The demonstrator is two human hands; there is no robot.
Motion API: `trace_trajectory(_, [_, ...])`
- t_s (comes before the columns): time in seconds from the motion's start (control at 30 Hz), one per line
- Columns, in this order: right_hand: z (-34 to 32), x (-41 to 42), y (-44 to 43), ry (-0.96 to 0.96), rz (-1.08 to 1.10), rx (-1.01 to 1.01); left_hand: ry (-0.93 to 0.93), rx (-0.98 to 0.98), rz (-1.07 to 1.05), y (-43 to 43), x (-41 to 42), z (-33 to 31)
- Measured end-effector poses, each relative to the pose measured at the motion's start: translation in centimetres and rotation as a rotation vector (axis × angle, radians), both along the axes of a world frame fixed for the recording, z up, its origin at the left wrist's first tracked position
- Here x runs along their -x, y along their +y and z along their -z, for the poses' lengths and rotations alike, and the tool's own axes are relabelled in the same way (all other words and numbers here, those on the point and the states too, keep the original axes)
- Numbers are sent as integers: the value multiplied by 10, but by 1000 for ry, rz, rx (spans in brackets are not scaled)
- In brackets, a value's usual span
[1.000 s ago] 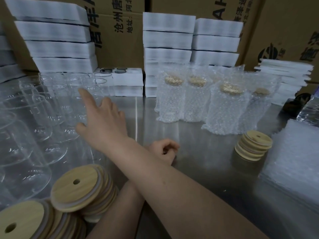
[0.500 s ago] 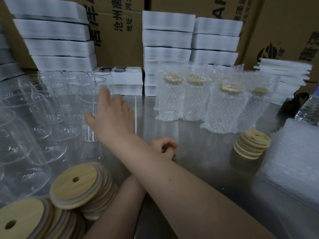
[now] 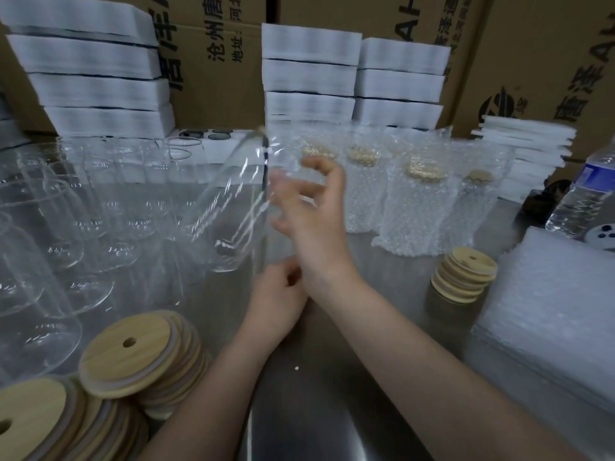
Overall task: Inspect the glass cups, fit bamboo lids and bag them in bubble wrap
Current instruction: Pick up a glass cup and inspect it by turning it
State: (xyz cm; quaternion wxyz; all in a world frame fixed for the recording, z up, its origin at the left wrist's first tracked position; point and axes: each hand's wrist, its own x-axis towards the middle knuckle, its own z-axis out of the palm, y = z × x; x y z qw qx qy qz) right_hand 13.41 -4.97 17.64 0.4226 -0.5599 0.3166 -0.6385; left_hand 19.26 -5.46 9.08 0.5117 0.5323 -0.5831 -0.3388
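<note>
1. Head view: a glass cup is up off the table, tilted and smeared by motion blur, left of centre.
2. The right hand grips it from the right side, fingers curled against the glass.
3. The left hand rests on the table under the right wrist, fingers loosely curled, holding nothing.
4. Left of the cup, bare glasses stand crowded together.
5. Near left, bamboo lids lie in slumped piles; a small stack of lids sits to the right.
6. Behind the hands, wrapped cups stand upright in bubble wrap, lids on.
7. Far right: a pile of bubble-wrap bags and a water bottle.
8. At the back, white foam blocks are stacked against cardboard boxes.
</note>
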Motion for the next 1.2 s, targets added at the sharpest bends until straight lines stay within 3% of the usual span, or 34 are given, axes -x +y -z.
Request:
trace_trajectory(0.1, [0, 32, 3, -264, -76, -108, 180, 14, -3, 0, 2, -2])
trace_trajectory(0.2, [9, 57, 4, -328, -79, -200, 272, 42, -29, 1, 0, -4])
trace_trajectory(0.47, [40, 76, 1, -35, 174, -251, 476, 65, 52, 18, 6, -24])
trace_trajectory(0.63, [46, 66, 3, 83, 229, -101, 421, 78, 98, 30, 21, -29])
trace_trajectory(0.8, [58, 60, 10, 190, 153, -10, 357, 94, 98, 34, 28, -23])
trace_trajectory(0.97, [59, 60, 5, 159, 86, -72, 384, 123, 43, 31, 28, -23])
trace_trajectory(1.2, [53, 67, 2, 64, -74, -141, 539, 81, 124, 29, 22, -25])
